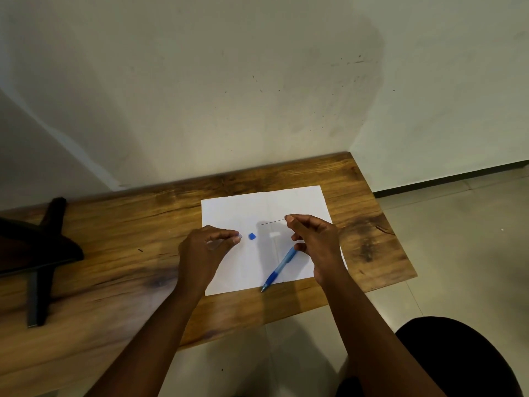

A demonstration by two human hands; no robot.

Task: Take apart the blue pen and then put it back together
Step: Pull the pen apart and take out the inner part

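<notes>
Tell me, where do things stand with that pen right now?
Left hand pinching a small clear part. Right hand pinching a thin rod. Blue pen body on the white paper, small blue piece beside it. Nothing in the way.

- No legible text, labels, brands, numbers or signs anywhere in view.
- White paper sheet [237, 270] on the table [114, 239]: blank.
- Blue pen [279, 267] on that sheet: no readable marking.

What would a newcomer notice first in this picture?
Two hands hover over a white sheet of paper on a wooden table. The right hand pinches a thin refill; the left hand pinches a small clear part. The blue pen barrel lies on the paper, a small blue piece beside it.
</notes>
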